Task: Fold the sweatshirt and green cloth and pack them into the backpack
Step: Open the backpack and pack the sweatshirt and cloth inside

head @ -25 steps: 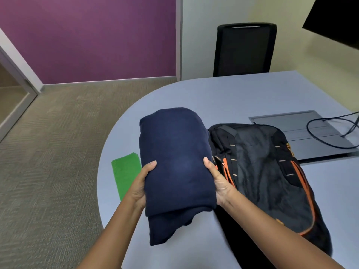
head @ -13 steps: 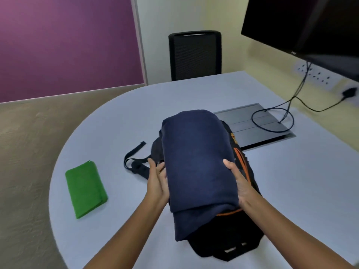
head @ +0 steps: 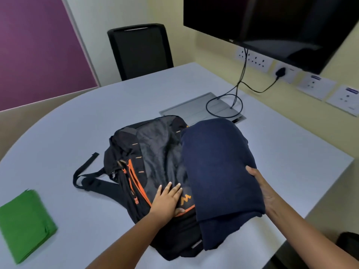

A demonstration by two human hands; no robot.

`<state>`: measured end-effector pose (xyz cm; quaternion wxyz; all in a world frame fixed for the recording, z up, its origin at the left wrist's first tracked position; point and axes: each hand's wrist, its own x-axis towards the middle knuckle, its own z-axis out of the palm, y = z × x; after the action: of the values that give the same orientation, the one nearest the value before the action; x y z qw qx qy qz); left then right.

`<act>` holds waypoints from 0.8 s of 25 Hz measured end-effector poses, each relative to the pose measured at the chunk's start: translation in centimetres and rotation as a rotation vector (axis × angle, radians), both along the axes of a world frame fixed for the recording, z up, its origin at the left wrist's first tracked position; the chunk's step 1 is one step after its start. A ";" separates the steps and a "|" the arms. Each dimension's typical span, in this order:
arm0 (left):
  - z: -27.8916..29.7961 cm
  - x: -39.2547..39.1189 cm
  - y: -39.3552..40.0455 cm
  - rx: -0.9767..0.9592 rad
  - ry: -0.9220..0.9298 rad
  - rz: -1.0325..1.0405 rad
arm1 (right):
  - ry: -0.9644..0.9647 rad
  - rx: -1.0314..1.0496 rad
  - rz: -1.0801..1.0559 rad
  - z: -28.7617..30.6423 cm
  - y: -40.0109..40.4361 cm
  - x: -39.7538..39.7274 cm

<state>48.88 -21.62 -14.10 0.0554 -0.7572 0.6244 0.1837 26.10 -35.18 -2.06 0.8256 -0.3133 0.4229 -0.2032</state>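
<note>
A folded navy sweatshirt lies partly over the right side of the black and orange backpack, which lies flat on the grey table. My right hand holds the sweatshirt's right edge, thumb on top and fingers hidden beneath. My left hand rests flat on the backpack's front panel with its fingers straight, just left of the sweatshirt. The folded green cloth lies apart at the table's near left edge.
A metal cable hatch with a looped black cable sits behind the backpack. A black chair stands at the far side. A dark screen and wall sockets are at the right. The table edge runs close on the right.
The sweatshirt has shifted right, off the middle of the backpack. My left hand let go of it and now lies on the backpack. The view has turned right.
</note>
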 end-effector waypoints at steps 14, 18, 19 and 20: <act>-1.9 0.3 0.9 0.022 0.013 -0.036 | 0.092 0.090 0.028 -2.9 0.7 -4.3; -1.4 0.1 -0.4 0.028 -0.093 -0.047 | 0.117 0.084 0.027 -3.2 0.7 -4.8; -0.9 -0.1 -1.0 0.041 -0.098 -0.039 | 0.113 0.087 0.024 -3.2 0.7 -5.0; -0.4 -0.3 -1.4 0.038 -0.100 -0.028 | 0.099 0.093 0.028 -3.2 0.7 -5.1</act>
<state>48.57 -23.01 -14.48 0.1035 -0.7556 0.6276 0.1566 21.04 -34.52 -5.28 0.8201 -0.2900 0.4680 -0.1560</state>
